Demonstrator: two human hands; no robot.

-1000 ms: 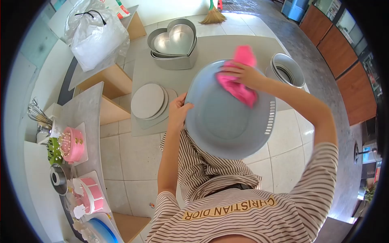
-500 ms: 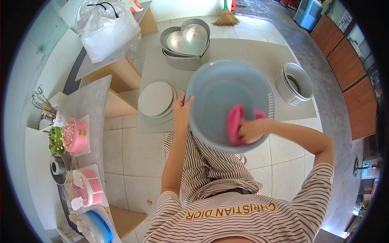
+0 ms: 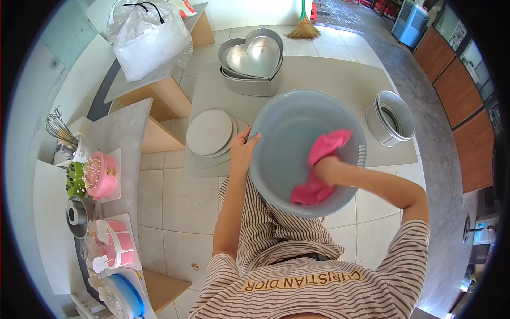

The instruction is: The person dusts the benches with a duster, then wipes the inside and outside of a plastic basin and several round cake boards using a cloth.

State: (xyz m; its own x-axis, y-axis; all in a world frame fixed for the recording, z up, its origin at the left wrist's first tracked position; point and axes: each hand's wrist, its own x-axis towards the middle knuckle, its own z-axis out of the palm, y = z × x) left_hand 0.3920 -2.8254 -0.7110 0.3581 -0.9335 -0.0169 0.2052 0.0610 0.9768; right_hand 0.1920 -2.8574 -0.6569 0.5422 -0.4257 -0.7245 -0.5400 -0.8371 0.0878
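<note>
A large grey-blue plastic basin (image 3: 281,154) is tilted toward me over the near edge of the table. My left hand (image 3: 244,147) grips its left rim, fingers wrapped round the edge. Inside the basin, my right hand (image 3: 326,169) presses a bright pink cloth (image 3: 314,192) against the lower right of the inner wall. The cloth spreads out above and below that hand, and its fingers are partly covered. Just left of the basin lie round grey discs (image 3: 209,132), stacked on the table.
Heart-shaped cake tins (image 3: 255,57) stand nested at the table's back, round tins (image 3: 390,118) at its right. Decorated cakes (image 3: 104,174) and whisks (image 3: 59,127) line the left counter. A white plastic bag (image 3: 149,48) sits at upper left; a broom (image 3: 304,27) stands behind the table.
The pink cloth was bunched and blurred around my right hand; now it is spread along the basin's right inner side. The basin appears slightly lower in view. My left hand keeps its hold.
</note>
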